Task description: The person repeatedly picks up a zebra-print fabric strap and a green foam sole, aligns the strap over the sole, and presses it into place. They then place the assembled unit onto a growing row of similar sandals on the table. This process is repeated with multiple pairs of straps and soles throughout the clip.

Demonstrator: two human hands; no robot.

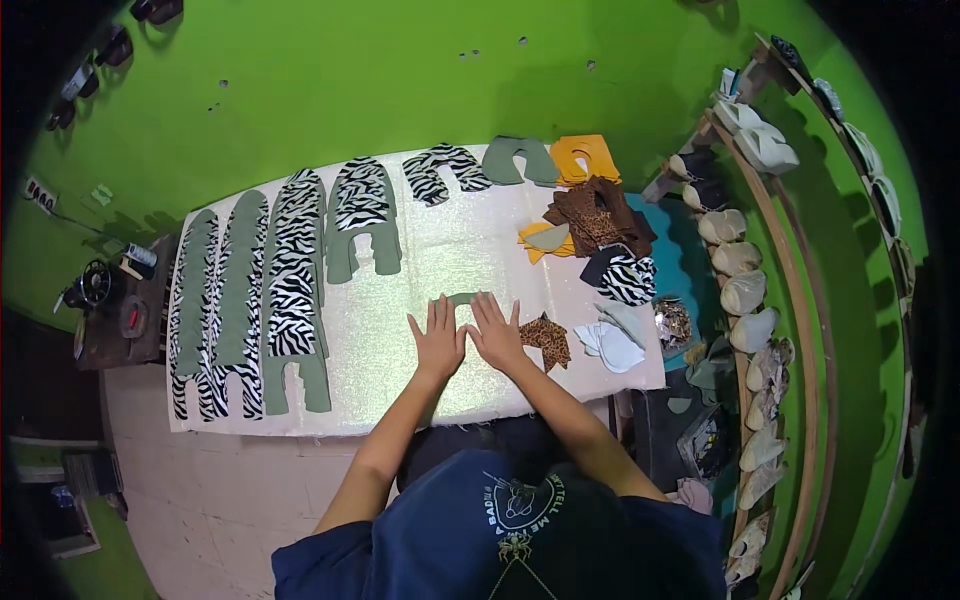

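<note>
My left hand (438, 338) and my right hand (496, 332) lie side by side on the pale, shiny sheet (435, 240) covering the table. Both have their fingers stretched out. The fingertips press on a small green cut piece (461, 298); the hands hide most of it. Beside my right hand lie leopard-print pieces (550, 340). To the left, U-shaped zebra-print pieces (295, 240) and green pieces (238, 300) overlap in long rows. A shorter row (362, 200) of both kinds stands nearer the middle.
Along the back lie zebra (446, 165), green (500, 160) and yellow (597, 152) U-shaped stacks. Brown leopard pieces (600, 215), round zebra pieces (628, 278) and white pieces (622, 350) sit at the right. Shoe racks (775, 230) line the right wall. A thread spool (142, 255) stands far left.
</note>
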